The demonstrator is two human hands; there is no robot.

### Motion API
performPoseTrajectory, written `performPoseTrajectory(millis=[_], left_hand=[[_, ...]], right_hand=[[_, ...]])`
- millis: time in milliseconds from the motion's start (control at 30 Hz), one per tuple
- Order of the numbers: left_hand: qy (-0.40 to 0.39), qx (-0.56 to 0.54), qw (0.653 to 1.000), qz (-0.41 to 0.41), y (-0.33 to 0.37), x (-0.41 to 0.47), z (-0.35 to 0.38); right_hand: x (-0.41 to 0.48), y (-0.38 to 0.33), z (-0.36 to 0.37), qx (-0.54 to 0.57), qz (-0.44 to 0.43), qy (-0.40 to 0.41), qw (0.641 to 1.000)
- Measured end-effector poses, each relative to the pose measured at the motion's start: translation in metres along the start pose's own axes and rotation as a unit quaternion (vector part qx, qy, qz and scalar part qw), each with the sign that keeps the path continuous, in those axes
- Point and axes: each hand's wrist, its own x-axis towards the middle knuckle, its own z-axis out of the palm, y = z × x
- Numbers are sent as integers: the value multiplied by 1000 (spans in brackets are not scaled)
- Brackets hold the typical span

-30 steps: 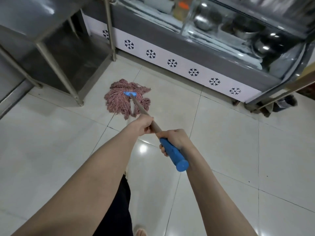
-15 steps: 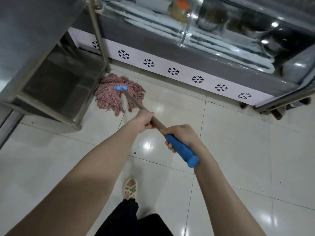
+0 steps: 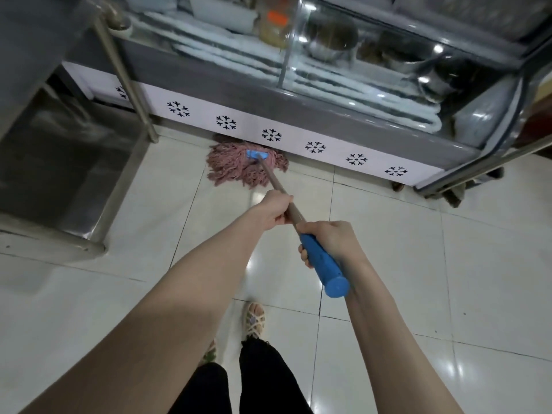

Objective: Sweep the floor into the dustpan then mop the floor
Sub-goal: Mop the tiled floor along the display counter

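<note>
- A person's left hand [image 3: 273,212] is wrapped round the bare shaft of a mop [image 3: 275,180]. The right hand [image 3: 331,238] is wrapped round the blue grip [image 3: 324,261] just behind it, nearer the body.
- The mop's long axis runs from the right hand forward and slightly left, down to the pink string head [image 3: 239,170]. The head lies flat on the tiled floor [image 3: 418,264], ahead of the left hand.
- The head's far edge meets the white snowflake panel [image 3: 292,138] at the foot of a glass display cabinet [image 3: 358,70], so no room appears to be left ahead.
- Forward and left of the hands, a steel leg [image 3: 131,85] and low shelf [image 3: 59,162] stand near the head.
- Open tile lies right of the hands and back toward a sandalled foot [image 3: 254,319]. The next stroke likely pulls that way.
</note>
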Motion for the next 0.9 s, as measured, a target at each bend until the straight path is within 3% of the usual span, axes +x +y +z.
performPoseTrajectory(millis=[167, 333, 567, 900], left_hand=[[28, 26, 999, 17, 21, -1, -2], [86, 27, 995, 37, 28, -9, -50], [134, 46, 990, 14, -3, -12, -100], [63, 71, 995, 11, -41, -7, 13]], right_hand=[[2, -19, -3, 20, 5, -44, 999], [0, -28, 27, 8, 25, -104, 994], [-8, 1, 54, 2, 50, -149, 988], [-11, 38, -52, 14, 33, -78, 996]])
